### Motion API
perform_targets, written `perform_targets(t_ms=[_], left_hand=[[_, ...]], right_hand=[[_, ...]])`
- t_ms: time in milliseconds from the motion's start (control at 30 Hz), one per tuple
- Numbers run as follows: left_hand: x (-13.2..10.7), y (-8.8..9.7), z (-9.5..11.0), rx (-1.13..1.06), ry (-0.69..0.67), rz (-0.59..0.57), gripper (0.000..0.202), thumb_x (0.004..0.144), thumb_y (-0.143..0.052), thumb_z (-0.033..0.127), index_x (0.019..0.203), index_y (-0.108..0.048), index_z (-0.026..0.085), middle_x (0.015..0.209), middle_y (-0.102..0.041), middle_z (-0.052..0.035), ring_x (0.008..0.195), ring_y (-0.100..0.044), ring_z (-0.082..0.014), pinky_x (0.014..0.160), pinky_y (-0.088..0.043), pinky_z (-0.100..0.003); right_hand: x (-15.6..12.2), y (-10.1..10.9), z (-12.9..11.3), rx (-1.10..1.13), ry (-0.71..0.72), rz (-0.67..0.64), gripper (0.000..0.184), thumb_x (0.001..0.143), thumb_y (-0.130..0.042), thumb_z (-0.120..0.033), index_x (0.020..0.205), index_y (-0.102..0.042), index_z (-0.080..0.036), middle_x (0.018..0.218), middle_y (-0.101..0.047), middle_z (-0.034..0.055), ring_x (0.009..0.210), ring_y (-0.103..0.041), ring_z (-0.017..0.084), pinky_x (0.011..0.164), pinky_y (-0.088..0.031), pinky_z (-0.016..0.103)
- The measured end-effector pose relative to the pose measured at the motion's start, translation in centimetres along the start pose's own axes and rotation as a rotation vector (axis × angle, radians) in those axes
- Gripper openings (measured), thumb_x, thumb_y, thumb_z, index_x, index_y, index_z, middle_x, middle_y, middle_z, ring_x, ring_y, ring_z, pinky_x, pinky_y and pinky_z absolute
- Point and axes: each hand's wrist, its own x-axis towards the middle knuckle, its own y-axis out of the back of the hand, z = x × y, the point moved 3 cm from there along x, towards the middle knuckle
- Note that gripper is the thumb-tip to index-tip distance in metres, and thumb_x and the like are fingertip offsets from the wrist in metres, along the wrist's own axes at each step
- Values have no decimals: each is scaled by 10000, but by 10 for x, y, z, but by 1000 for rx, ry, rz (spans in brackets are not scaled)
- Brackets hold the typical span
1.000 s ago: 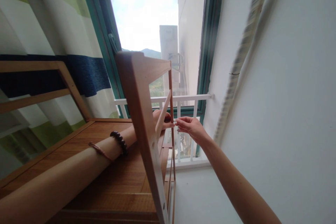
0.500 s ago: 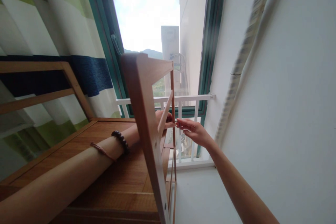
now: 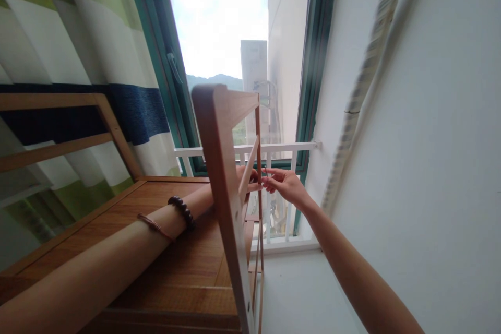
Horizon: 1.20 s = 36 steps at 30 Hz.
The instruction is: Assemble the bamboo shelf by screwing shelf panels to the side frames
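A brown wooden shelf rack (image 3: 225,167) stands in front of me. My left arm reaches over its top board, and my left hand (image 3: 252,182) is closed around the slim far post (image 3: 258,141), partly hidden behind a slanting slat. On the post's right side my right hand (image 3: 284,183) pinches a small thin dark rod, seemingly a hex key (image 3: 265,170), between thumb and fingers at about the left hand's height. Its short end points up; where it meets the post is too small to make out.
A white railing (image 3: 289,146) runs behind the rack, before a green-framed window (image 3: 313,62). At the right is a white wall (image 3: 438,141) with a wrapped pipe (image 3: 364,73). A striped curtain (image 3: 90,52) hangs at the left behind a wooden side frame (image 3: 117,135).
The thin rod hung downward from my right fingers before; now it points up. My right fingers have shifted their grip. The left hand keeps its place, and the view has moved slightly.
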Motion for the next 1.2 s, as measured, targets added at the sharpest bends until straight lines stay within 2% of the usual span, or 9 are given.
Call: perform_targets(t_ms=[200, 333, 500, 600, 700, 800, 900, 1000, 1200], left_hand=[[-1, 0, 0, -23, 16, -7, 322, 762, -537, 394, 830, -683, 115, 657, -604, -18, 599, -495, -117, 555, -344, -216], [0, -1, -1, -36, 30, -16, 342, 758, -542, 418, 801, -680, 109, 642, -599, -25, 587, -490, -119, 541, -334, -220], [1, -3, -6, -62, 43, -14, 323, 736, -563, 432, 742, -658, 123, 592, -564, -9, 527, -454, -103, 497, -307, -215], [1, -3, -9, -62, 43, 12, 342, 732, -566, 462, 717, -643, 130, 560, -537, 0, 506, -438, -98, 482, -294, -214], [1, -4, -12, -72, 22, 14, 381, 734, -556, 507, 729, -644, 136, 565, -539, 1, 510, -444, -99, 484, -298, -212], [1, -4, -13, -60, 27, 14, 378, 728, -561, 503, 751, -658, 139, 594, -563, -6, 536, -463, -108, 502, -316, -217], [1, -3, -10, -33, 58, 21, 339, 724, -571, 461, 772, -668, 140, 617, -577, -8, 567, -481, -120, 527, -331, -224], [1, -1, -7, -27, 70, 18, 310, 726, -572, 425, 772, -670, 134, 624, -579, -10, 574, -483, -120, 535, -331, -226], [-1, -2, -2, -78, 56, 8, 312, 736, -564, 412, 797, -666, 124, 590, -546, 2, 538, -444, -102, 511, -314, -217]], right_hand=[[3, -4, 8, 284, -104, -73, 415, 740, -634, -464, 932, -694, -101, 647, -658, 42, 565, -582, 97, 585, -476, 248], [4, -5, 10, 422, -162, -67, 493, 703, -708, -371, 1123, -593, -140, 624, -654, 6, 546, -589, 97, 550, -469, 228], [2, -10, 21, 556, -233, -7, 416, 675, -733, -382, 970, -596, -123, 654, -614, 3, 564, -587, 77, 513, -454, 175], [2, -9, 25, 483, -166, 70, 528, 648, -741, -419, 1076, -558, -171, 756, -599, 0, 599, -606, 94, 510, -464, 194], [1, -4, 26, 222, -87, 109, 533, 686, -668, -520, 1072, -580, -162, 860, -611, 43, 632, -618, 113, 509, -459, 213], [-3, -1, 26, -104, -40, 146, 513, 744, -538, -616, 892, -643, -136, 801, -639, 64, 613, -615, 129, 511, -438, 227], [-10, -7, 24, -308, -56, 117, 636, 818, -341, -667, 601, -639, -149, 528, -590, 33, 512, -590, 127, 591, -439, 257], [-17, -15, 18, -336, -111, 87, 727, 846, -254, -662, 429, -583, -165, 360, -481, 11, 401, -534, 107, 626, -434, 268], [-17, -16, -2, -94, -228, -29, 557, 806, -452, -609, 531, -581, -142, 400, -466, -13, 380, -475, 81, 406, -303, 207]])
